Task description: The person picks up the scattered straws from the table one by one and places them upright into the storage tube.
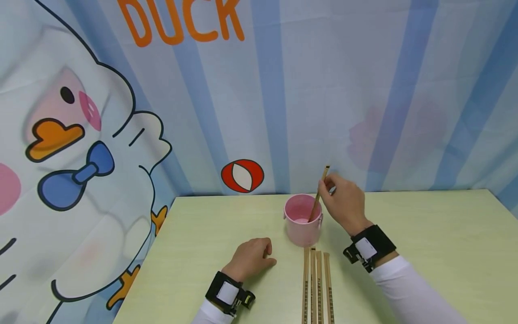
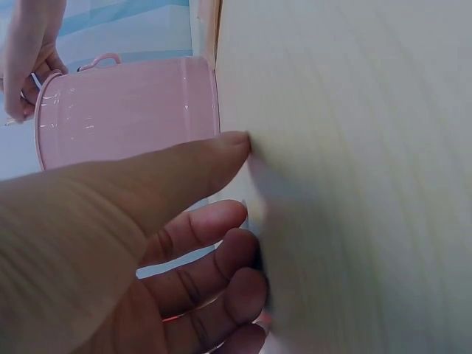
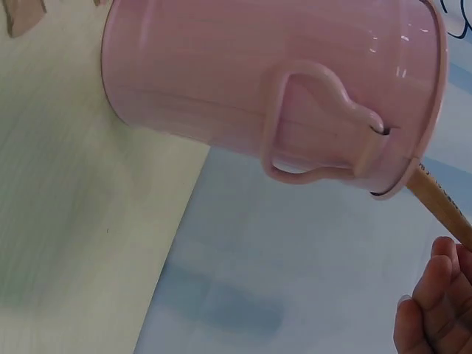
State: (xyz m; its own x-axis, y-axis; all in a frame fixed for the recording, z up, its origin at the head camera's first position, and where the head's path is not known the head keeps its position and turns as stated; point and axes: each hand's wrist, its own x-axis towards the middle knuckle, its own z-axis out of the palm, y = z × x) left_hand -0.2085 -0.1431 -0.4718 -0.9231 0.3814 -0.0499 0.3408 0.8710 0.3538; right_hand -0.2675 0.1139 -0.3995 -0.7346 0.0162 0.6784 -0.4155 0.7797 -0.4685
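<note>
A pink bucket (image 1: pixel 303 231) with small side handles stands upright near the back of the table. My right hand (image 1: pixel 344 200) pinches a thin wooden stick (image 1: pixel 325 174) above the bucket's right rim, the stick's lower end slanting down inside. Dark printed marks show on this wooden stick (image 3: pixel 441 200) in the right wrist view, where the bucket (image 3: pixel 221 74) hides its lower part. To the left of the bucket, my left hand (image 1: pixel 252 258) rests low at the tabletop with loosely curled fingers and holds nothing. Its thumb (image 2: pixel 199 168) points toward the tabletop in the left wrist view.
Several wooden sticks (image 1: pixel 319 288) with dark markings lie side by side in front of the bucket, pointing toward me. The pale yellow table (image 1: pixel 437 252) ends at a fabric backdrop (image 1: pixel 323 90) printed with blue stripes and a large duck.
</note>
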